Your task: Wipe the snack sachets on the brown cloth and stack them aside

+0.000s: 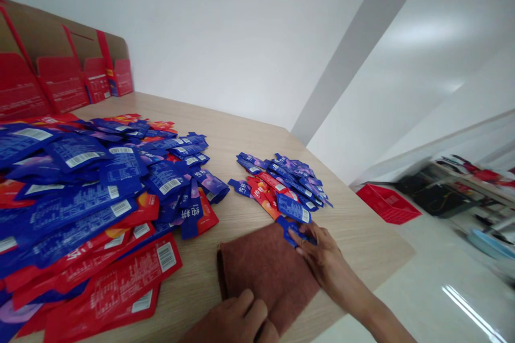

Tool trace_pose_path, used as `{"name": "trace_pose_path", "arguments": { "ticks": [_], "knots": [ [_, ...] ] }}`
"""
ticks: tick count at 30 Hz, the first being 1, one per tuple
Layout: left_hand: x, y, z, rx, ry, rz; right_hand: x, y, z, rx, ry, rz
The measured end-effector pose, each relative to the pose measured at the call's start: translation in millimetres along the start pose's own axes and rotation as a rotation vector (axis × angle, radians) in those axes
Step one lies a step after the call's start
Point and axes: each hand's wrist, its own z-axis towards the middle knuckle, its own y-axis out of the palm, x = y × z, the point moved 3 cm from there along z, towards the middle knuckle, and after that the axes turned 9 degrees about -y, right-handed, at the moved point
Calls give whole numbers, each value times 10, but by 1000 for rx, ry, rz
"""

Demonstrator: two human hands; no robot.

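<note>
Right hand (323, 253): blue packet (286, 228) held at fingertips.

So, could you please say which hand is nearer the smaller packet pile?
Right. The right hand is at the near edge of the smaller pile, touching a blue packet; the left hand is farther, at the brown cloth.

The right grip (325, 253) pinches a blue packet (286, 229) at the cloth's (267, 270) far edge. The left grip (239, 319), fingers curled, is at its near edge. Just beyond the right grip, a small pile (295, 174) lies on the tabletop (225, 134); left of both grips spreads a large pile (100, 182), with red boxes (62, 83) beyond. A red crate (386, 204) stands off right of the right grip.
</note>
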Motion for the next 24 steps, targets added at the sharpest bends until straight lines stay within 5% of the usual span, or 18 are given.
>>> {"name": "trace_pose_path", "arguments": {
  "ticks": [8,11,15,20,24],
  "knots": [
    [20,29,3,-94,-3,11,151,-238,-87,-158,103,-88],
    [19,18,8,-88,-7,1,101,-430,-11,-90,199,-22],
    [19,37,4,-94,-3,6,-256,-508,142,89,200,269],
    [20,30,-8,61,-19,-10,-844,-196,282,7,32,310],
    [21,44,-1,39,-34,-25,-1096,-21,295,-97,-137,275]
  ]
}}
